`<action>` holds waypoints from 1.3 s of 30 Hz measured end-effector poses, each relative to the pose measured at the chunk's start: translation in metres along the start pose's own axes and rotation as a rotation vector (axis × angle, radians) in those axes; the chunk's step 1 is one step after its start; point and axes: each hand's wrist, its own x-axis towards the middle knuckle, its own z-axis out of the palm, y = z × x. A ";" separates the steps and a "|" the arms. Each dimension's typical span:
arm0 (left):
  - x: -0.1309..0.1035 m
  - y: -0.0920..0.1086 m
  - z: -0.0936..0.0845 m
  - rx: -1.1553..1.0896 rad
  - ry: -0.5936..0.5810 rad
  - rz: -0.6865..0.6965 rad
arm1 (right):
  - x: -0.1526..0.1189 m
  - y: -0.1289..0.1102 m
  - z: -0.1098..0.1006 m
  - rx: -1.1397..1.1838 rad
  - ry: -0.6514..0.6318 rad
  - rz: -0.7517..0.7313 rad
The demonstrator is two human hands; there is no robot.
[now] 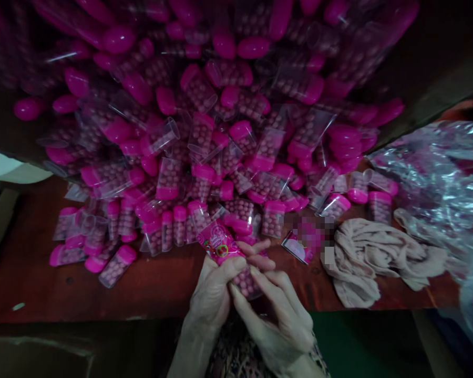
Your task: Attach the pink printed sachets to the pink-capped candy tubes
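Observation:
Both hands are at a clear candy container [245, 282] of small pink balls, near the table's front edge. My left hand [215, 291] is closed around it, with the thumb along its upper side. A printed pink label [220, 240] sticks out beyond that thumb; how far it is attached to the container I cannot tell. My right hand [281, 310] grips the container's near right side with thumb and forefinger, its other fingers curving over the top. Its cap is hidden from view. Just beyond the hands lie similar containers [274, 218] with bright pink caps.
A large heap of capped containers [201, 134] spreads across the back of the red-brown table [153, 289]. To the right lie a small stack of printed labels [301, 244], a crumpled cloth [362, 257] and clear plastic wrapping [433, 178].

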 end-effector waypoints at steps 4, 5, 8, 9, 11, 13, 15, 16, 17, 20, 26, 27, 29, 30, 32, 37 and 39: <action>0.001 0.002 -0.001 -0.003 0.044 0.083 | 0.002 0.003 0.002 0.014 0.001 -0.020; 0.002 0.002 -0.002 -0.009 0.050 0.104 | 0.002 0.004 0.003 0.015 0.005 -0.024; 0.002 0.002 -0.005 -0.001 0.024 0.138 | 0.002 0.005 0.004 0.044 0.006 -0.023; 0.002 0.002 -0.006 0.013 0.011 0.143 | 0.002 0.006 0.004 0.058 0.000 -0.019; 0.003 0.004 -0.007 0.041 0.005 0.155 | 0.002 0.006 0.003 0.084 -0.014 -0.008; 0.003 0.005 -0.006 0.053 0.022 0.180 | 0.002 0.005 0.003 0.099 -0.039 -0.003; 0.003 0.006 -0.005 0.056 0.052 0.202 | 0.000 0.005 0.003 0.107 -0.062 -0.005; 0.003 0.006 -0.005 0.055 0.072 0.209 | 0.000 0.004 0.003 0.109 -0.070 -0.008; 0.004 0.005 -0.004 0.054 0.097 0.212 | -0.001 0.004 0.004 0.110 -0.073 -0.008; 0.004 0.002 -0.003 0.028 0.165 0.194 | -0.003 0.004 0.004 0.111 -0.072 -0.001; 0.002 -0.001 -0.001 -0.064 0.096 0.127 | -0.002 0.007 0.001 0.210 -0.072 0.099; 0.001 -0.001 -0.001 -0.055 0.080 0.134 | -0.001 0.007 0.001 0.248 -0.081 0.141; 0.001 -0.001 -0.001 -0.026 0.058 0.163 | 0.000 0.009 0.002 0.310 -0.113 0.237; 0.001 -0.001 -0.001 -0.008 0.055 0.168 | 0.001 0.009 0.002 0.329 -0.125 0.276; 0.000 -0.002 0.000 0.024 0.069 0.152 | 0.000 0.010 0.003 0.341 -0.119 0.299; -0.001 -0.009 0.007 0.034 0.129 0.073 | -0.005 0.008 0.002 0.237 -0.039 0.167; -0.002 -0.011 0.009 0.017 0.128 0.051 | -0.005 0.007 0.001 0.159 -0.002 0.121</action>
